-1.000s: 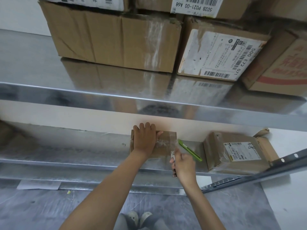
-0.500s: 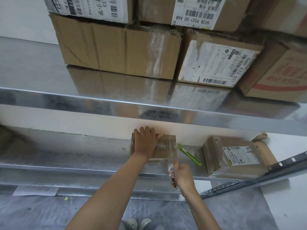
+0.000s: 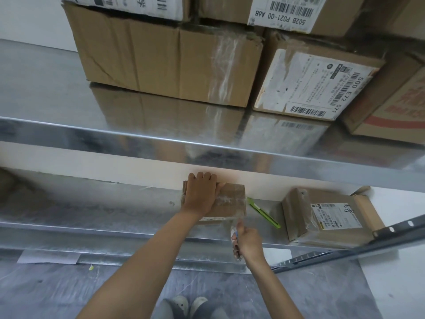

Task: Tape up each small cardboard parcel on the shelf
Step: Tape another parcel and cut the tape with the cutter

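While my left hand [image 3: 202,195] presses flat on the small parcel [image 3: 231,203], which sits on the lower shelf [image 3: 92,212] near its front edge, my right hand [image 3: 249,242] grips the tape roll [image 3: 235,241] just below that edge, with a clear strip stretched from roll to box. If I pull harder than my palm holds, the parcel could slide off the shelf. Slack could let the tape wrinkle or stick to itself. The green cutter [image 3: 264,212] lies just beside the box, and a careless elbow could knock it down.
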Action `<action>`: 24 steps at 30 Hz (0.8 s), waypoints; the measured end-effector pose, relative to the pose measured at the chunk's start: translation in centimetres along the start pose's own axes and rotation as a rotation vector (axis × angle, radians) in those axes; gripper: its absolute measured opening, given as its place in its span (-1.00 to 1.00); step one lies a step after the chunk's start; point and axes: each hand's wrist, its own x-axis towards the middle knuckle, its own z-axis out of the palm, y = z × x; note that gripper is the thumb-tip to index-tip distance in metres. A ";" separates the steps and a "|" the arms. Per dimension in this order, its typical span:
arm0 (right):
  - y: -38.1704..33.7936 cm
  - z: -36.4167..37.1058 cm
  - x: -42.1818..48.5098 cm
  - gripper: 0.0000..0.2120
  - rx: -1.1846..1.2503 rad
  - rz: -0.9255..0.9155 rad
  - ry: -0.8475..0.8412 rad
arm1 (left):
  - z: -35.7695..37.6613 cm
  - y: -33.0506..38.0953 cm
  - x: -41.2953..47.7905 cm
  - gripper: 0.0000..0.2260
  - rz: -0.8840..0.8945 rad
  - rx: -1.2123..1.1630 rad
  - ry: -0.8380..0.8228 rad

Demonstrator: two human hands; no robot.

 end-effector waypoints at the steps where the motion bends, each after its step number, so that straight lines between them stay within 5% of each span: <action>1: 0.0 -0.2 -0.1 -0.47 -0.013 0.003 -0.015 | 0.0 -0.5 0.0 -0.59 0.055 -0.019 0.000; 9: -0.5 -0.3 -0.9 -0.47 -0.088 -0.002 -0.054 | -0.5 0.2 0.0 -0.75 0.238 -0.169 -0.082; 14: -0.2 -0.3 -0.7 -0.48 -0.110 -0.022 -0.029 | -0.7 1.8 -0.3 -0.21 0.253 -0.216 -0.343; 20: -0.1 0.3 -0.7 -0.47 -0.077 -0.046 -0.022 | -0.4 1.6 0.6 -0.45 0.196 -0.372 -0.287; 24: -0.7 0.1 -0.9 -0.49 -0.077 -0.034 -0.046 | -1.1 2.9 0.7 -0.72 -0.003 -0.543 -0.172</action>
